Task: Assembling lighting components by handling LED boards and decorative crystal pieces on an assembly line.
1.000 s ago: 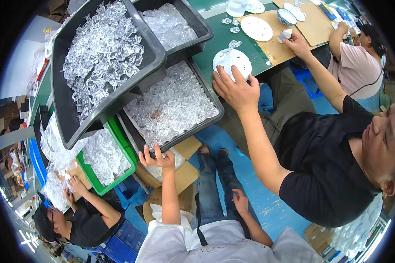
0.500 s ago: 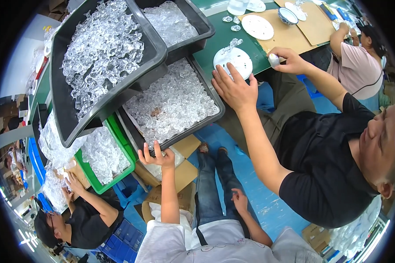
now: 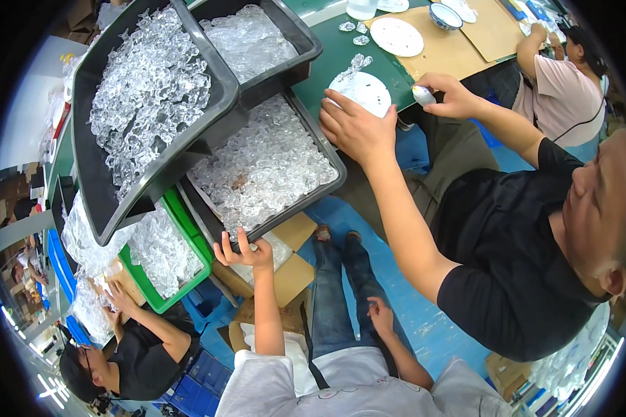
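My left hand [image 3: 244,251] is raised at the near corner of a black tub [image 3: 322,182] full of clear plastic pieces [image 3: 271,170]. Its fingers are spread and curve up at the tub's rim; fingertips appear to touch it. Against my thigh hangs my right hand [image 3: 380,318], empty, with loosely bent fingers apart. Above and to the left, a larger black tub [image 3: 219,115] of similar clear pieces is propped at a tilt over the others. Behind stands another black tub [image 3: 305,57] holding a clear plastic bag.
To the right, a co-worker's hand [image 3: 362,128] rests at a white plate [image 3: 372,94]; the other holds a small whitish bottle [image 3: 423,95]. A green crate [image 3: 161,304] stands left. Below my left hand is an open cardboard box [image 3: 295,278]. Another person [image 3: 142,347] works at lower left.
The tubs and table have shifted slightly left and up in view. My left hand stays at the tub's corner, its fingers a little more bent. My right hand stays put.
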